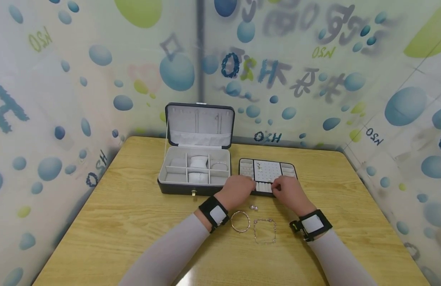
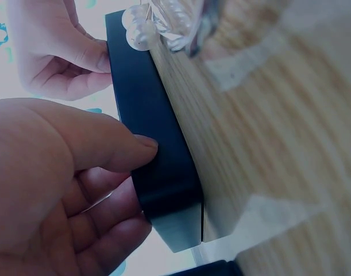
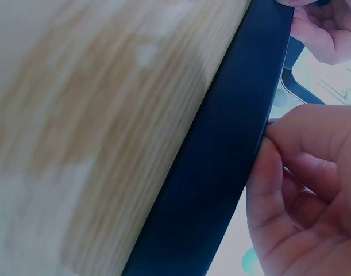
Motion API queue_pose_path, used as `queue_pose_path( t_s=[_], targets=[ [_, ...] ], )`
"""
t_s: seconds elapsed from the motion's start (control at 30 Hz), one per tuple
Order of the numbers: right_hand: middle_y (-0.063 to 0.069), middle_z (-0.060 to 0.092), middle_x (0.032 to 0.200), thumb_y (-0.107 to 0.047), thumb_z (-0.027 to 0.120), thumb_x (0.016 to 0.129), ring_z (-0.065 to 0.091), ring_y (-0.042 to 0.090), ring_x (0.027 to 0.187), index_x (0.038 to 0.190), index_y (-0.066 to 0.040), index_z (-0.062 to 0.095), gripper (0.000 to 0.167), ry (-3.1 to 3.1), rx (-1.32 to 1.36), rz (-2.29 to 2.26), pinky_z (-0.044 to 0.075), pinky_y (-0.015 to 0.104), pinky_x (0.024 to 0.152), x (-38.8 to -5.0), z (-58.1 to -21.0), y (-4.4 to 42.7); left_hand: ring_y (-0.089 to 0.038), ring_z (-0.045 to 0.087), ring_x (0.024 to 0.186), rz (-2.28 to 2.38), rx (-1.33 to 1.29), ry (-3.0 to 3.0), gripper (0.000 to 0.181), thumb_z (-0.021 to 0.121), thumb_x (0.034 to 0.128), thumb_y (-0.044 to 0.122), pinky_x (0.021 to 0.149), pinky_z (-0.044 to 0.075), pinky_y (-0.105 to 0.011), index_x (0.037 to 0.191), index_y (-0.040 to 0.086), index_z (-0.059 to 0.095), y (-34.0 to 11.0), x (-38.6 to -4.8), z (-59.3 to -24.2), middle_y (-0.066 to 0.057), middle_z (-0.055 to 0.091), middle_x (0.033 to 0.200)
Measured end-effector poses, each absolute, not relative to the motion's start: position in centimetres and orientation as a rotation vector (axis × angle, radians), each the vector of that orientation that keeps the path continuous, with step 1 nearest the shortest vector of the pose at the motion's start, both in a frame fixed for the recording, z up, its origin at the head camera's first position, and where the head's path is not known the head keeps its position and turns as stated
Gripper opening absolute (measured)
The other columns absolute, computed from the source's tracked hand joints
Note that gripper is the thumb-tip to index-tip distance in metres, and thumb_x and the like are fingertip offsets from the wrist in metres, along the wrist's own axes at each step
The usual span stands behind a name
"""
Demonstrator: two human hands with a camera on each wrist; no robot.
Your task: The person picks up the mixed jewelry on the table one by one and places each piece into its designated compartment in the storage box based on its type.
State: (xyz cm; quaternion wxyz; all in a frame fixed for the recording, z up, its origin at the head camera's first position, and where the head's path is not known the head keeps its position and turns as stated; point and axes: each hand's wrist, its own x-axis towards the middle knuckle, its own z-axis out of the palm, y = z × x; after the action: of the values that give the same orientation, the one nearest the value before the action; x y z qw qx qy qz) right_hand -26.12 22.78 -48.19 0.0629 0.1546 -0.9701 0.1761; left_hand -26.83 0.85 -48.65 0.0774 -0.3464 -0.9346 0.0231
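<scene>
On the desk [image 1: 116, 222], just right of the jewelry box [image 1: 175, 188]: the tray [image 1: 272, 171], with small pieces [image 1: 259, 167] on its pad.

The left grip [image 1: 238, 190] pinches the tray's front wall; the right grip [image 1: 289, 191] has thumb and finger together at the rim, and I cannot tell whether something is between. If one side is pulled upward, the tray may tilt and those pieces may drop. The pearl earrings [image 1: 254, 207] lie near the left grip, so a careless wrist could push them away.
</scene>
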Motion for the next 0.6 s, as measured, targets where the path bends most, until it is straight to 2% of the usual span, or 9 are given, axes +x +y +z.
queue_pose_path(
  t_s=[0.6],
  targets=[
    [0.008, 0.073, 0.086, -0.001, 0.073, 0.089, 0.066, 0.020, 0.079, 0.084, -0.005, 0.080, 0.009, -2.937, 0.514, 0.530, 0.059, 0.043, 0.074, -25.90, -47.74, 22.50, -0.011, 0.067, 0.079, 0.067, -1.041, -2.797, 0.012, 0.065, 0.1039, 0.020, 0.068, 0.055, -0.030, 0.101, 0.024, 0.077, 0.82, -26.99, -48.85, 0.006, 0.074, 0.093]
  ],
)
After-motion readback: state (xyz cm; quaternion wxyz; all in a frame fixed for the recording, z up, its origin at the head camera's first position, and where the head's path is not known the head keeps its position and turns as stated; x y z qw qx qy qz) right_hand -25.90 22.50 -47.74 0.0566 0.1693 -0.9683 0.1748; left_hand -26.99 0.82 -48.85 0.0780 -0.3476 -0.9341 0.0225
